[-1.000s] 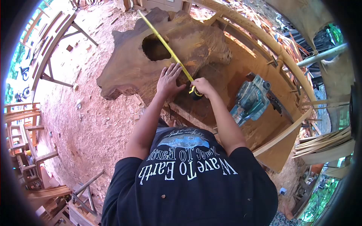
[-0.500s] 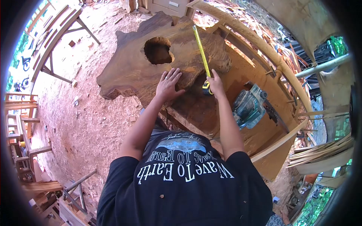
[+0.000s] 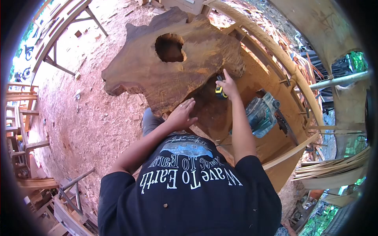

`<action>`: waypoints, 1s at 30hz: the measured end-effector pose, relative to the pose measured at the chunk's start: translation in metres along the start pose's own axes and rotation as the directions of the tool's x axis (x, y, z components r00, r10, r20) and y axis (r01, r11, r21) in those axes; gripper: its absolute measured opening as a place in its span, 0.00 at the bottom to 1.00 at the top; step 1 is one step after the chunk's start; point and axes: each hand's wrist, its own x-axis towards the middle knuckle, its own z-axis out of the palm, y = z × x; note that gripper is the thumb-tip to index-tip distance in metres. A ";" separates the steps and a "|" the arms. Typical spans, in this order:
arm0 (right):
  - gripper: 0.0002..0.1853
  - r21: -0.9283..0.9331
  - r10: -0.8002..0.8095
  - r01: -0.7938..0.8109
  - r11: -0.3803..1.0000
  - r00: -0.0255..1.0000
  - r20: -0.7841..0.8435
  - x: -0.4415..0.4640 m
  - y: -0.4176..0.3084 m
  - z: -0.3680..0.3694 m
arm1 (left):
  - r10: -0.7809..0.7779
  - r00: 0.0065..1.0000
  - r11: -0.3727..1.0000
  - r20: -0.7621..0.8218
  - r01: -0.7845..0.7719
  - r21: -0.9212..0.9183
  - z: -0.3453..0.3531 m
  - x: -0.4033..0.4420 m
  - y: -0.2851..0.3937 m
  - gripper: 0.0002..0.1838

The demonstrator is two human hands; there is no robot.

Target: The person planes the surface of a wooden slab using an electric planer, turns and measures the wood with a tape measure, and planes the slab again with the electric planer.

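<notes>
A thick wooden slab [image 3: 157, 74] with wavy edges and a rough hole [image 3: 170, 48] through it lies in front of me. My left hand [image 3: 182, 115] is at the slab's near edge, fingers stretched out, holding nothing. Whether its palm touches the wood I cannot tell. My right hand [image 3: 228, 85] grips a black and yellow tape measure [image 3: 219, 92] beside the slab's right edge, index finger pointing forward. No long blade shows out of the case. To the right of that hand, a teal power tool [image 3: 261, 115] with a dark bar rests on a brown board.
The brown board [image 3: 281, 157] carries sawdust, and a curved wooden rail [image 3: 275, 51] runs along its far side. Wooden frames [image 3: 59, 35] stand at the left over ground covered in wood shavings [image 3: 78, 126]. Thin wood strips [image 3: 330, 167] are stacked at the right.
The yellow tape blade has gone from across the slab. My left hand has slid back from the slab's top to its near edge. My right hand keeps hold of the tape measure.
</notes>
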 end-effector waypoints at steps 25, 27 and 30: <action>0.47 -0.024 0.153 -0.154 0.988 0.942 0.300 -0.132 0.048 0.095 | -0.039 0.972 0.989 0.232 0.071 -0.129 0.021 -0.017 -0.015 0.48; 0.46 -0.023 0.133 -0.134 0.991 0.931 0.339 -0.134 0.042 0.098 | -0.063 0.965 0.987 0.253 0.097 -0.127 0.015 -0.018 -0.010 0.48; 0.45 -0.059 0.122 -0.107 0.992 0.917 0.380 -0.134 0.041 0.095 | -0.085 0.958 0.980 0.274 0.130 -0.152 0.010 -0.022 -0.007 0.48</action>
